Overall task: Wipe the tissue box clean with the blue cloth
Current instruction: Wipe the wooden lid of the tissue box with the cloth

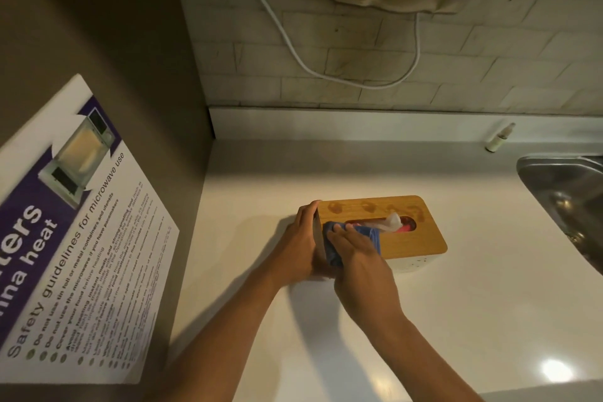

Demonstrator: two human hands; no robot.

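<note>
The tissue box (411, 243) has a wooden lid and a white body, and lies on the pale countertop (456, 303). A tissue sticks up from its oval slot. Wet-looking smears mark the far strip of the lid. My left hand (301, 240) clasps the box's left end, thumb over the top edge. My right hand (360, 259) presses the blue cloth (370, 233) flat on the near-left part of the lid. Most of the cloth is hidden under my fingers; a fold hangs over the left corner.
A steel sink (564, 202) is set in the counter at the right. A small spray bottle (497, 137) stands by the back wall. A cabinet side with a microwave safety poster (75, 248) walls off the left. A white cable (326, 72) loops on the tiles.
</note>
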